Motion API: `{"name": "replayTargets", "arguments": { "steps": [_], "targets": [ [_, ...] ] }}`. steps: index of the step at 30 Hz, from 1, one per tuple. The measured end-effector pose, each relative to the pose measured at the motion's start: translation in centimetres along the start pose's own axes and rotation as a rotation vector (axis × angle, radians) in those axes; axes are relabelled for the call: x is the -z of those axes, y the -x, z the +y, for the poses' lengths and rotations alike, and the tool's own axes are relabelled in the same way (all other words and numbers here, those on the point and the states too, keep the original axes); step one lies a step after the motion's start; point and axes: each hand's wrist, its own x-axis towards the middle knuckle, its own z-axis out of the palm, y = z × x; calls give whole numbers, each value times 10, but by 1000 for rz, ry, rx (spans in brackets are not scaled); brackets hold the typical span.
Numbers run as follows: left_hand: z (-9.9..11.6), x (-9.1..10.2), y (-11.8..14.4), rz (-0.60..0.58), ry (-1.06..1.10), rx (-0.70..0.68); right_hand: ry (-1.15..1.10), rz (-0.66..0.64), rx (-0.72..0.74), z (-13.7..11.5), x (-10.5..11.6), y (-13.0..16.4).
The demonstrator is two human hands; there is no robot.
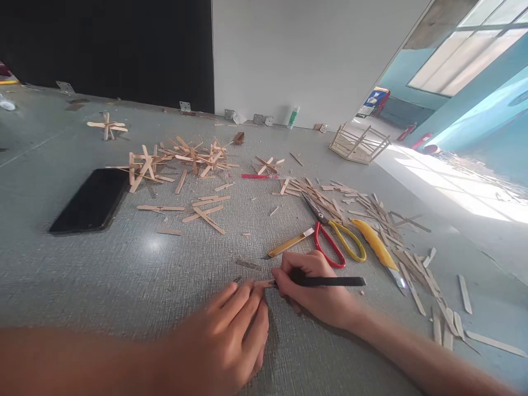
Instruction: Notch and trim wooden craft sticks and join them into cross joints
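My left hand [235, 330] lies low on the grey table, its fingertips pressing down a short piece of wooden craft stick [265, 284]. My right hand [311, 283] is closed in a writing grip around a slim black pen-like tool [338, 281]. The tool's tip meets the stick piece just right of my left fingertips; the fingers partly hide it. Beyond my right hand lie scissors [324, 223] with one red and one yellow handle. A yellow-handled knife [377, 247] and a narrow gold-coloured blade tool [291, 243] lie beside them.
Loose craft sticks [424, 275] spread along the right. Star-shaped stick assemblies [202, 157] stand farther back, near a black phone [93, 201]. A stick frame [358, 144] sits at the right edge. A green-and-white tube [293, 117] stands against the upright panel [297, 55].
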Motion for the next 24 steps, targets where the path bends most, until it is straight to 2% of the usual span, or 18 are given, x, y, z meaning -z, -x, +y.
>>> {"name": "replayTargets", "arguments": {
  "steps": [24],
  "targets": [
    [2, 0, -1, 17, 1, 39, -57, -14, -28, 2, 1, -2]
  ]
}}
